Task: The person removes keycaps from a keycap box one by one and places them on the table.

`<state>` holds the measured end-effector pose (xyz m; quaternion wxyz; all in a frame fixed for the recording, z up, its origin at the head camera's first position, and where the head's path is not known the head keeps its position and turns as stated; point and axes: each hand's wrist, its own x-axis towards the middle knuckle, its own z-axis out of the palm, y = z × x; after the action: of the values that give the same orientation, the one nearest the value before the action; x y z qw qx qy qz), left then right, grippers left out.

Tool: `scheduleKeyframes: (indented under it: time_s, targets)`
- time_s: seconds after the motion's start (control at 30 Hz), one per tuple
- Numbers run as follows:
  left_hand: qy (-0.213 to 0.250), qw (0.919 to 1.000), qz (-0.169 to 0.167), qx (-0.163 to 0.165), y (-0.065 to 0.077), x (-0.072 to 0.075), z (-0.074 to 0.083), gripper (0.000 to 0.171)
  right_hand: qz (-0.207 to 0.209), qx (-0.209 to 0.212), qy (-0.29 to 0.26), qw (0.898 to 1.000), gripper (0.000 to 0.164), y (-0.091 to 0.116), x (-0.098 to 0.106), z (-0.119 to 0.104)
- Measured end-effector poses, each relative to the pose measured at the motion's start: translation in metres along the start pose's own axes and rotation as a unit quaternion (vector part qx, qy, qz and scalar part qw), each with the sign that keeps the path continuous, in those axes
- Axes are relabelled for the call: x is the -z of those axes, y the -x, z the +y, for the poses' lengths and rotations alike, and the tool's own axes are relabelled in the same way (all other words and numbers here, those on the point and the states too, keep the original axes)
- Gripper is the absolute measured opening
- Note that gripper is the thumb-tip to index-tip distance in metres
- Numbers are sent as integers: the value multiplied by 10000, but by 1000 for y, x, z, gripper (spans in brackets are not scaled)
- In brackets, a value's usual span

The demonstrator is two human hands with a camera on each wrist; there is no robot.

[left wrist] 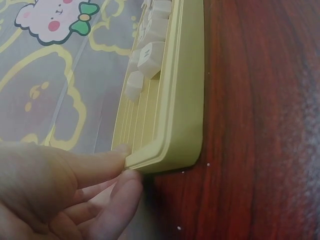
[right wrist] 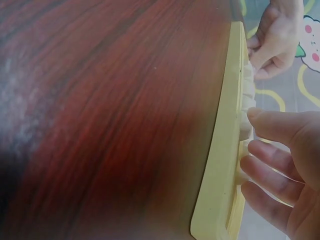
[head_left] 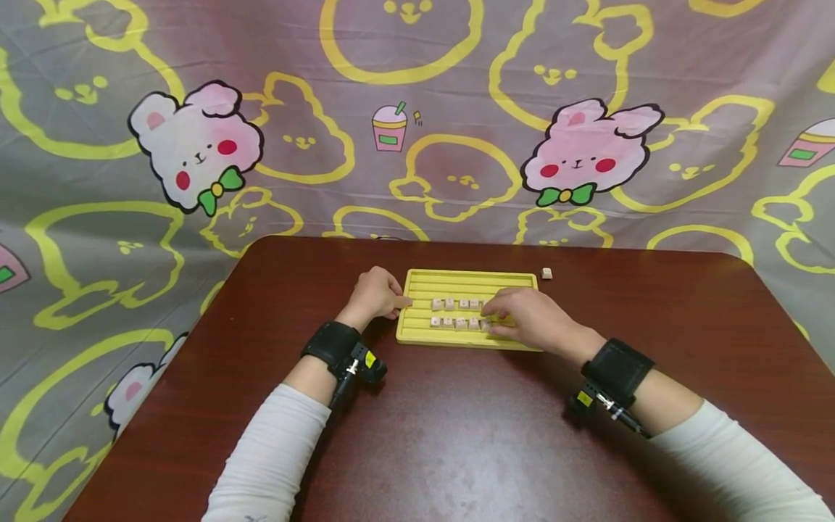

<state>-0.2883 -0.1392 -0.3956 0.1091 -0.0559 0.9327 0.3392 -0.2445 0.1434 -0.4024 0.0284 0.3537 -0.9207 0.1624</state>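
Observation:
A yellow ridged tray point(head_left: 470, 338) lies on the table, holding two rows of white keycaps point(head_left: 454, 322); one in the left wrist view shows a letter. My left hand point(head_left: 376, 293) pinches the tray's left edge, with the thumb on top and a finger beneath it, as the left wrist view shows. Over the right part of the tray is my right hand point(head_left: 531, 319). Its thumb point(right wrist: 270, 124) touches a keycap at the end of the near row, and its other fingers are spread, slightly bent, beside the tray's rim. The right hand hides some keycaps.
A single loose keycap point(head_left: 546, 273) sits on the table behind the tray's far right corner. The dark red-brown wooden table point(head_left: 430, 435) reaches back to a patterned cloth point(head_left: 457, 87) hanging behind it.

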Motion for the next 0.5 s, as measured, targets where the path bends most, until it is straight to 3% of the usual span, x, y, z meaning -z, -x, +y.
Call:
scheduleKeyframes:
  time_s: [0.5]
  targets:
    - [51, 10000, -27, -29, 0, 0, 0, 20, -30, 182, 59, 9998, 12, -6, -7, 3]
